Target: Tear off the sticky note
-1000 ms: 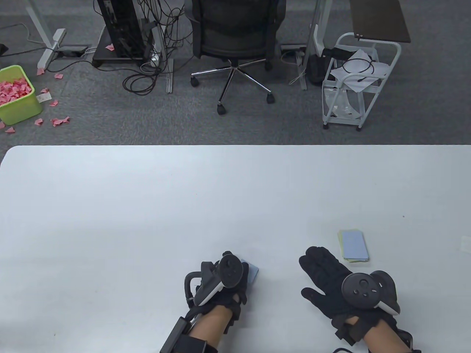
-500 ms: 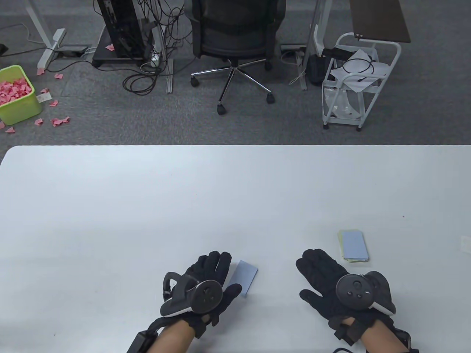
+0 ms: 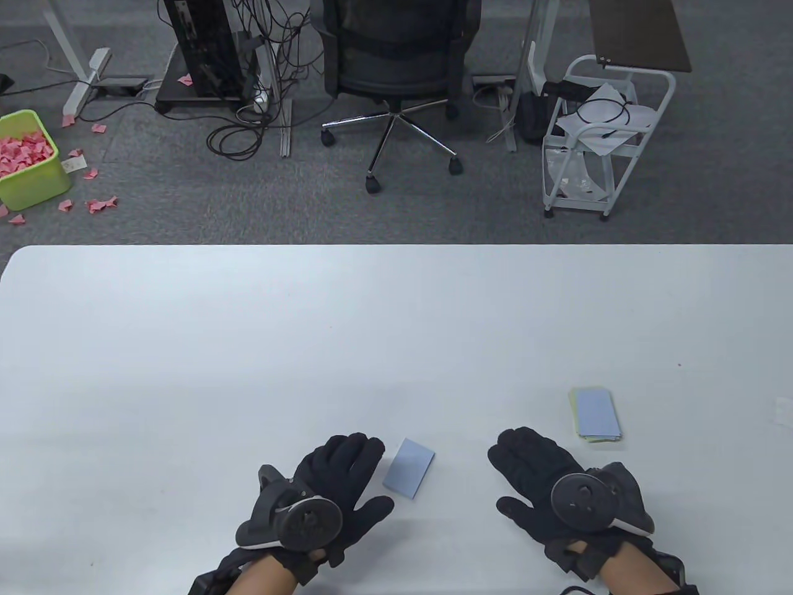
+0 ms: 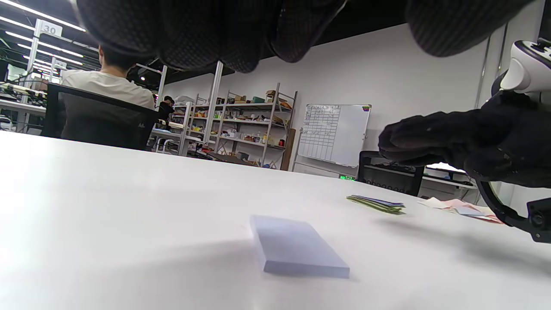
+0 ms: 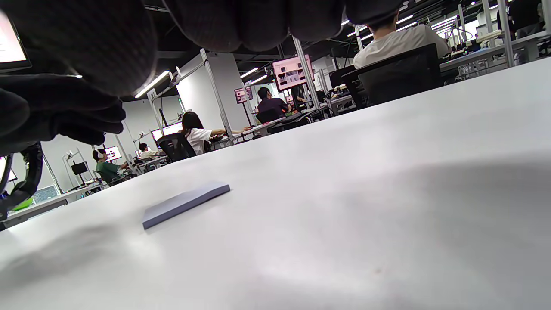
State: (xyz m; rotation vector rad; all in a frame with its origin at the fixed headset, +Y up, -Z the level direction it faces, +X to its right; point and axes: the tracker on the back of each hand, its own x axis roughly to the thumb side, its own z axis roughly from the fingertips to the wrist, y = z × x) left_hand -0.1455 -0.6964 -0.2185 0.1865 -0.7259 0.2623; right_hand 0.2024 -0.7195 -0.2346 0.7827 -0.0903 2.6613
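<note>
A pale blue sticky note pad point(image 3: 409, 476) lies flat on the white table point(image 3: 248, 347) between my hands; it also shows in the left wrist view point(image 4: 297, 247) and the right wrist view point(image 5: 185, 204). My left hand point(image 3: 337, 474) lies open, palm down, just left of the pad, apart from it and holding nothing. My right hand point(image 3: 536, 468) lies open, palm down, to the pad's right, holding nothing. A small stack of torn-off notes point(image 3: 595, 414), blue on top over green, lies beyond my right hand and shows in the left wrist view point(image 4: 376, 203).
The table's far edge point(image 3: 396, 246) borders grey carpet with an office chair point(image 3: 396, 80) and a white cart point(image 3: 595, 136). A green bin point(image 3: 34, 180) of pink paper scraps stands on the floor at far left. Pinkish paper scraps point(image 4: 460, 206) lie at the table's right.
My left hand has let go of the pad, turned palm down and drawn back left toward me, leaving the pad uncovered. My right hand has drawn back slightly toward me.
</note>
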